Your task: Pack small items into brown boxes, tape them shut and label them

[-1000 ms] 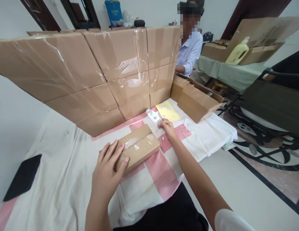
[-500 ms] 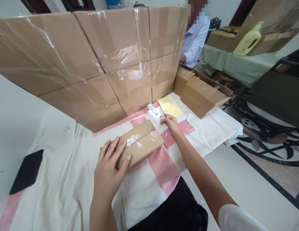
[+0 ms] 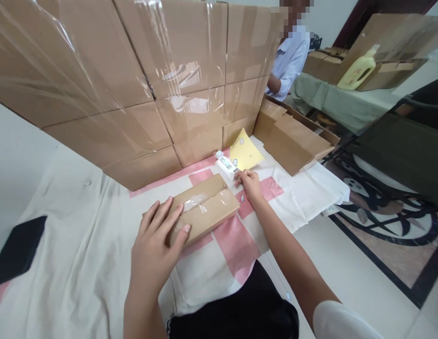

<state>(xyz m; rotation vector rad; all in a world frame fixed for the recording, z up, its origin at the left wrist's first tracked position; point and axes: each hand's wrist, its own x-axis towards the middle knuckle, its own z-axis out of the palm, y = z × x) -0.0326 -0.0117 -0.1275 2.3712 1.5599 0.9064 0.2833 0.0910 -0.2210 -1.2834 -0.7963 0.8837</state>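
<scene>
My left hand [image 3: 157,242] lies with spread fingers over the left end of a flat, taped cardboard box [image 3: 208,205], its thumb along the near edge. Beyond the box, my right hand [image 3: 250,183] is closed, fingertips pinched together at the lower end of a small white bottle [image 3: 226,165] with a label. What the fingertips hold, if anything, is too small to make out. Behind them a yellow sheet [image 3: 249,157] carrying small pale stickers stands curled, its far corner raised. A little pale sticker [image 3: 242,197] lies on the pink cloth beside my right wrist.
Stacked, plastic-wrapped cartons [image 3: 190,75] form a wall behind the work area. An open carton [image 3: 292,136] stands at the right. A dark flat object [image 3: 19,249] lies far left. Another person [image 3: 292,52] sits beyond, and a yellow jug [image 3: 358,70] stands on a further table.
The yellow sheet has gone from flat to curled, with its far corner lifted. Both hands stay nearly in place, my right fingertips still by the bottle. The view has shifted slightly.
</scene>
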